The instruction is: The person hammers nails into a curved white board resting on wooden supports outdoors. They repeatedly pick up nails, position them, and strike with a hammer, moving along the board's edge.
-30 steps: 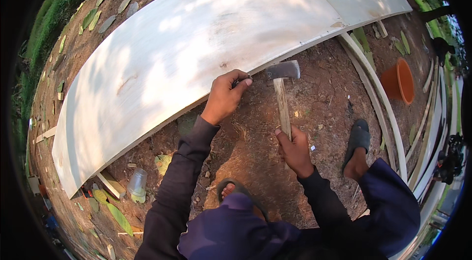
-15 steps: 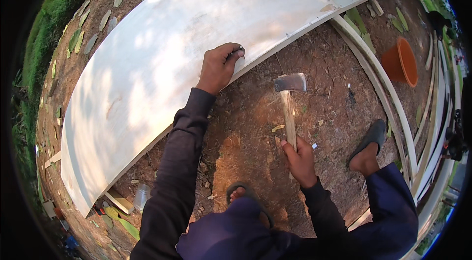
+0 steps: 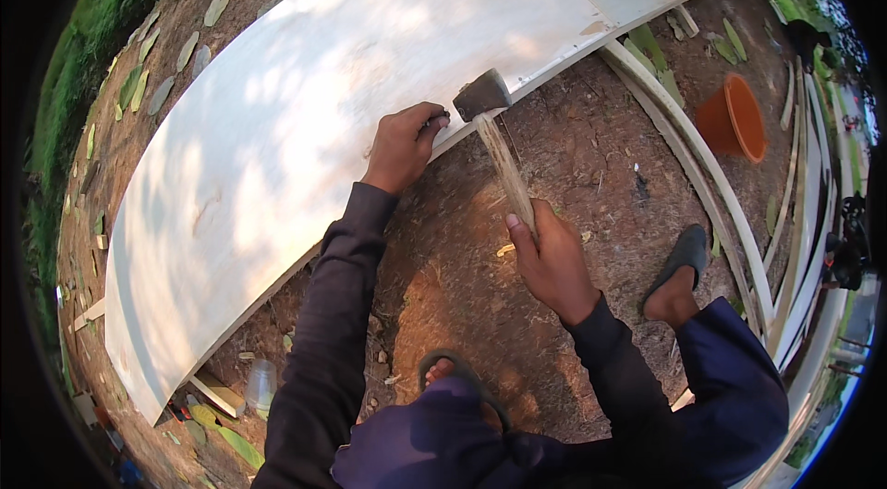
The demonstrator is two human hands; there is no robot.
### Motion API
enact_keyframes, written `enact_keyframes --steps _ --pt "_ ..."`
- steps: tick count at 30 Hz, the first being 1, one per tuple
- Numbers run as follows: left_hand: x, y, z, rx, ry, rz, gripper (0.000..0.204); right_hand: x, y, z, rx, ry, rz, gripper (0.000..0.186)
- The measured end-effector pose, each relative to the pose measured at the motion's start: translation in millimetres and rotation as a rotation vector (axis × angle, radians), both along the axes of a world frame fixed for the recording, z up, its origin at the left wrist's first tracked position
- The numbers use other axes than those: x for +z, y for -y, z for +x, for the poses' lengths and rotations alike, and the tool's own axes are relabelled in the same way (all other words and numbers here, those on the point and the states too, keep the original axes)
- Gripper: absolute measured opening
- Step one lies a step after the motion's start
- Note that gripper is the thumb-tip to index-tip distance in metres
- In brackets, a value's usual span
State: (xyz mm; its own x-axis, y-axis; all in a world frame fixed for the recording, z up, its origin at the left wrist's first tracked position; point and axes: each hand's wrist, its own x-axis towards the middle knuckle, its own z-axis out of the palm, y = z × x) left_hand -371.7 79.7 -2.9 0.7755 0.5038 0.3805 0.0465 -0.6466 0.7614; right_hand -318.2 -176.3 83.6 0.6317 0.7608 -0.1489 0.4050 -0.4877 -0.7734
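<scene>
A large pale panel [image 3: 268, 133] with a curved far edge lies across the ground before me. My left hand [image 3: 402, 149] rests at its near edge, thumb and fingers pinched together. Something small and dark shows at the fingertips, too small to name. In my right hand [image 3: 554, 265] is a hatchet [image 3: 504, 165], gripped partway along its light wooden handle. Its dark metal head is raised at the panel's near edge, just right of my left fingertips. Whether the head touches the panel I cannot tell.
An orange bucket [image 3: 730, 122] lies tilted on the dirt at the right, beyond long curved wooden strips [image 3: 702, 149]. A clear plastic cup [image 3: 261, 385] stands near the panel's lower left end. My slippered foot [image 3: 679, 272] is at the right.
My right hand has brought the hatchet up and left, from over the dirt to the panel's edge, its head now turned. My left hand keeps its pinch at the same spot on the edge.
</scene>
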Motion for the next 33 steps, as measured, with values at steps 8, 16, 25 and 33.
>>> enact_keyframes --steps 8,16,25,33 --pt "3.0 1.0 0.1 -0.009 -0.085 -0.055 0.016 2.0 -8.4 10.7 0.058 0.064 -0.013 0.025" --pt "-0.2 1.5 1.1 -0.018 0.045 -0.019 0.012 11.2 -14.0 9.4 0.074 0.087 -0.048 0.027" --pt "-0.2 2.0 3.7 -0.009 0.007 -0.024 0.012 7.4 -12.8 15.1 0.107 0.246 -0.027 0.029" --pt "-3.4 1.1 1.2 0.033 0.031 -0.046 0.012 40.4 -20.7 12.0 -0.007 0.245 0.109 0.03"
